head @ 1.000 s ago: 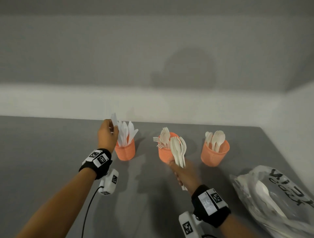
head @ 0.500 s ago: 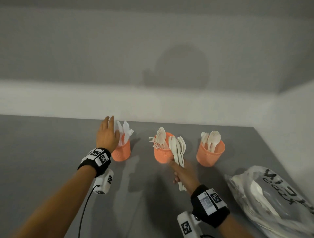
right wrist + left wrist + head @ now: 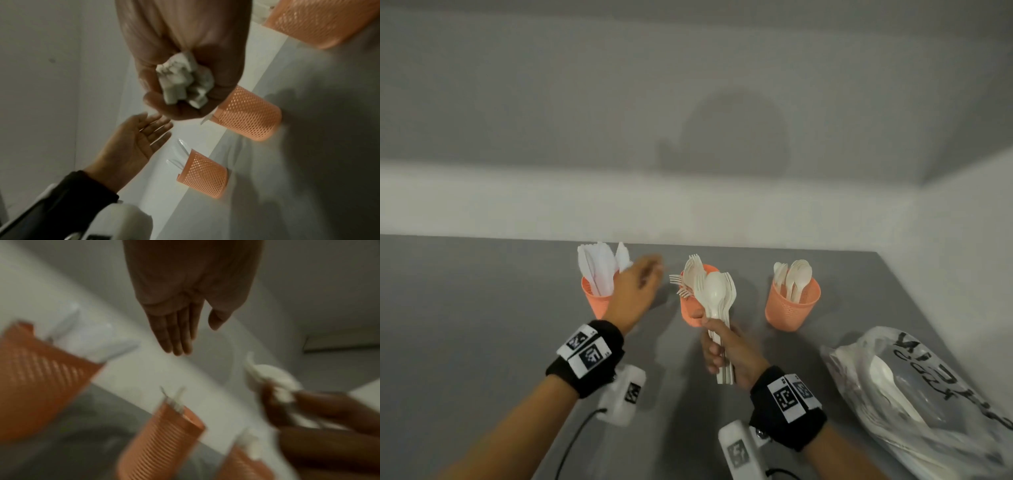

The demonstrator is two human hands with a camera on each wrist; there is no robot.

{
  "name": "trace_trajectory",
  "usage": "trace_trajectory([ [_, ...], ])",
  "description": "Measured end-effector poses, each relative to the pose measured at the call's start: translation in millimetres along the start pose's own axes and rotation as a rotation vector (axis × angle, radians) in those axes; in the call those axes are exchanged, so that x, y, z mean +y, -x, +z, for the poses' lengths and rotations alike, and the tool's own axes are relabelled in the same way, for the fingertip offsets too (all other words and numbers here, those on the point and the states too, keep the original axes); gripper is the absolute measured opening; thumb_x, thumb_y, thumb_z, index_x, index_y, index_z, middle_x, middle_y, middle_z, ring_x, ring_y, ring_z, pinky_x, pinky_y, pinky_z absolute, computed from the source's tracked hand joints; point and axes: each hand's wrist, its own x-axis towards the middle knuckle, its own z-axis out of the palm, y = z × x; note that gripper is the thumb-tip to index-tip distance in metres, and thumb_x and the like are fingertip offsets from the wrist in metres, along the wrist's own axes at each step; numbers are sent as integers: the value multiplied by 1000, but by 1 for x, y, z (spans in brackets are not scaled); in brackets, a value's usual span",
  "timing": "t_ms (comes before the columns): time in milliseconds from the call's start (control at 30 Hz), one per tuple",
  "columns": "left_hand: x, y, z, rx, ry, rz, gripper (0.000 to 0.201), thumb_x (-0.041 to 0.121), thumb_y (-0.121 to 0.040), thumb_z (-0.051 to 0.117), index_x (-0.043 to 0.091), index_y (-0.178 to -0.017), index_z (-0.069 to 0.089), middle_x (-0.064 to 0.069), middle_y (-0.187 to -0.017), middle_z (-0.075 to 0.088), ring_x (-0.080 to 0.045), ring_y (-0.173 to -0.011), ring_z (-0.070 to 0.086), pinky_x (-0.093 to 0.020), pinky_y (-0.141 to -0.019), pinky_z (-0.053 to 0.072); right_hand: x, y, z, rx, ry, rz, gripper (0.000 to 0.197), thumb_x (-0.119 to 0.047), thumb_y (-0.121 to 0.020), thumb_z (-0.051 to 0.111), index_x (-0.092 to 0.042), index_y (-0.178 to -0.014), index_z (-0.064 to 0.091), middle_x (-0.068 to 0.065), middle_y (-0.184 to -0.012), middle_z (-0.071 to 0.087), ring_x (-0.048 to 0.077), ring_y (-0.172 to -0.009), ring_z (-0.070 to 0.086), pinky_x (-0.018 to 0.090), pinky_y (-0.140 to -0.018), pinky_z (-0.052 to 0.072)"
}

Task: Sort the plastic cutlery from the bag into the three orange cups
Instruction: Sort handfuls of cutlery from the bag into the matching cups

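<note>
Three orange mesh cups stand in a row on the grey table. The left cup (image 3: 595,301) holds white knives, the middle cup (image 3: 690,313) forks, the right cup (image 3: 792,308) spoons. My right hand (image 3: 726,353) grips a bundle of cutlery (image 3: 717,301) upright by the handles, just in front of the middle cup; a spoon bowl faces me. The handle ends (image 3: 183,81) show inside the fist in the right wrist view. My left hand (image 3: 635,291) hovers empty between the left and middle cups, fingers straight (image 3: 176,331).
A clear plastic bag (image 3: 914,394) with black lettering and more white cutlery lies at the right front of the table. A white wall rises behind the cups and along the right side.
My left hand has left the knife cup and moved right toward the bundle, empty. The right hand has turned the bundle so a spoon faces me.
</note>
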Motion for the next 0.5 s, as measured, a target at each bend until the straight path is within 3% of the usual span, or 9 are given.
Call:
trace_trajectory([
  [33,8,11,9,-104,79,-48,23,21,-96,48,10,-111,61,-1,-101,64,-16,-98,61,-15,-82,45,0,0,2,-24,-12,2,14,-18,-95,44,-19,-98,57,-5,-45,34,5,-33,29,19,-37,33],
  [100,19,29,26,-259,300,-178,27,26,-96,45,5,-97,61,-9,-91,63,-19,-87,61,-28,-90,49,0,-2,7,-69,-24,23,17,-18,-95,40,-17,-103,55,-7,-45,33,4,-32,28,18,-37,31],
  [167,22,40,39,-291,395,-270,40,31,-97,41,-5,-98,59,-15,-88,61,-22,-85,60,-39,-92,50,-1,-2,11,-105,-45,57,14,-19,-95,37,-15,-97,50,-8,-42,34,3,-31,28,17,-37,30],
  [300,20,47,49,-191,397,-328,41,27,-100,36,-8,-110,56,-24,-98,62,-28,-89,61,-37,-83,52,2,-1,10,-114,-29,102,17,-25,-95,38,-16,-85,49,-5,-46,43,3,-31,30,17,-37,33],
  [433,18,47,48,-95,386,-293,36,20,-100,35,-5,-107,60,-27,-101,66,-36,-90,64,-38,-82,53,8,2,4,-59,156,46,22,-29,-96,46,-15,-111,54,4,-64,63,11,-40,48,22,-44,45],
  [500,18,45,45,-9,432,-291,35,17,-100,34,-6,-105,60,-26,-97,67,-29,-82,65,-32,-75,54,11,3,1,-59,166,42,21,-31,-95,48,-20,-112,55,5,-73,69,16,-50,57,25,-51,52],
])
